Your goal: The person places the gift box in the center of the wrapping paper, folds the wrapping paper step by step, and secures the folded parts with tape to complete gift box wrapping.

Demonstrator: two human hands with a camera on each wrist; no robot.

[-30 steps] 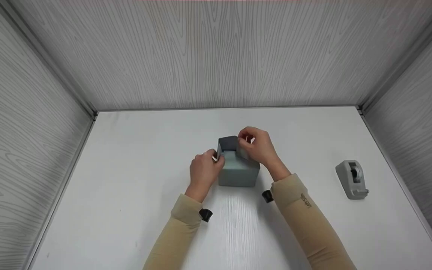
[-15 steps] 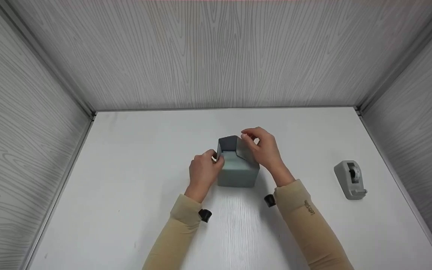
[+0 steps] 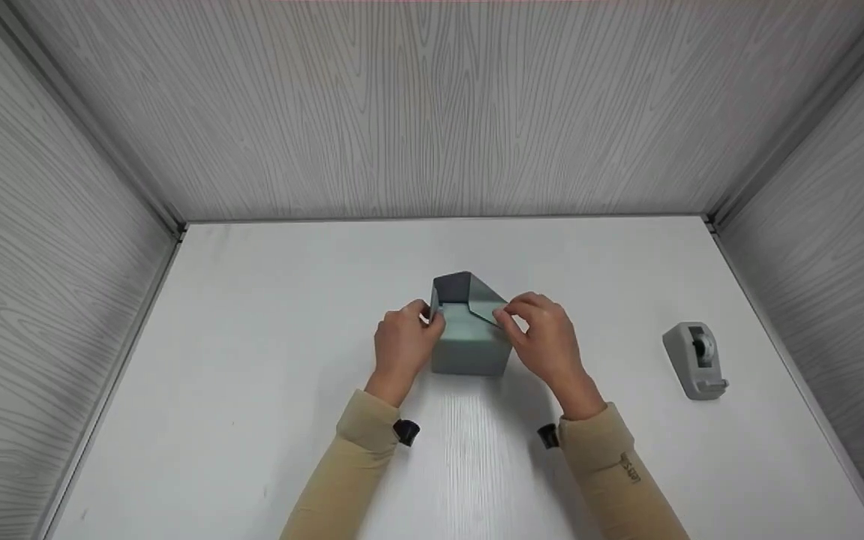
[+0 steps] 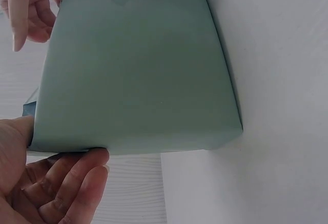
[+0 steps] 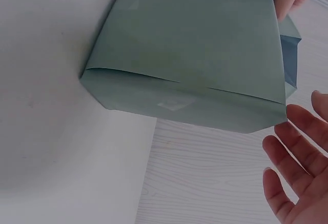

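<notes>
A small box (image 3: 471, 352) wrapped in grey-green paper sits mid-table. At its far end the paper stands up as loose flaps round a dark hollow. My left hand (image 3: 403, 341) grips the box's left edge near that end. The left wrist view shows the thumb and fingers (image 4: 84, 178) on either side of this edge. Beside the right flap (image 3: 486, 300) is my right hand (image 3: 548, 341). In the right wrist view its fingers (image 5: 294, 149) are spread, with fingertips at the box's corner and the thumb apart. A piece of clear tape (image 5: 176, 104) lies on the box's right side.
A grey tape dispenser (image 3: 696, 361) with a roll in it stands on the right of the white table (image 3: 267, 315). Wood-grain panels (image 3: 432, 112) enclose the table at the back and both sides.
My right hand has moved from the flap's upper end down along it, toward me, to the near right corner. The left hand keeps its hold; the box stays in place.
</notes>
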